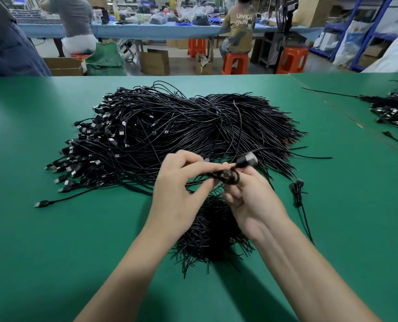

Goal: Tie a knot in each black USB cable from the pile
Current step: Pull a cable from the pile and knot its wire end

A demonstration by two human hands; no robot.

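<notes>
Just right of the frame's centre, both hands are close together and clamped on one black cable (228, 176). The left hand (181, 189) pinches it between thumb and fingertips. The right hand (251, 201) curls round a small loop of it, and the plug (246, 159) sticks up, blurred, just above that hand. The cable is held above the near edge of the big pile (181, 126), which fills the middle of the green table (54, 252).

The loop looks small and not yet drawn tight, so this is probably the step where the end is passed through. If either pinch loosens, the loop could spring open and the knot would be lost. The plug is much wider than the wire and may catch on the loop as it is pulled through. The trailing part appears to run back among the pile's strands, though where it goes cannot be told. A hard pull might drag other cables along or tangle them.

A smaller heap (212, 233) lies below the wrists. A dropped cable could land on either heap and be hard to pick out.
</notes>
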